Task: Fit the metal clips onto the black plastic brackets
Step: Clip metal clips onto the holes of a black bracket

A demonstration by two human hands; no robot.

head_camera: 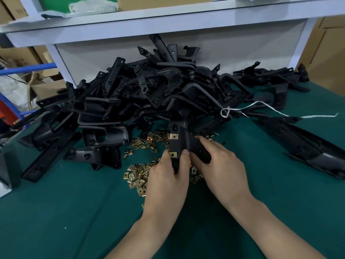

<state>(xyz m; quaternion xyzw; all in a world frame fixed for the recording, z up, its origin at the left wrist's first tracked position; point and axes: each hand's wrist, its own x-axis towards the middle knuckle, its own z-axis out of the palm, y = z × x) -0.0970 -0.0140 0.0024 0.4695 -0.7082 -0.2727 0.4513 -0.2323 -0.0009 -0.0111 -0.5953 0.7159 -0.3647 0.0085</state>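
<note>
Held above the green mat point(74, 212), centre front: one black bracket point(184, 144), tilted, far end pointing toward the heap. Gripped at its near end by left hand point(168, 176), thumb on top, fingers curled beneath. Clasped on its right limb by right hand point(220, 165), fingers wrapped round. Seated on the bracket's left edge: upper clip point(174, 136) and lower clip point(173, 155), the lower just beside the left thumb tip.

Beneath, partly hidden by both hands: loose clips point(138, 176), brass-coloured, scattered on the mat up to the foot of the heap.

Behind: heap of brackets point(158, 94), piled against a white panel under a shelf point(168, 21). Lying to the right: long black moulding point(308, 146). Draped off the heap's right flank onto the mat: white string point(270, 111), looped at one end.

Far right: cardboard boxes point(328, 53). Far left: blue bar point(28, 69).

Print on top-left box point(18, 11): too blurred to read.
</note>
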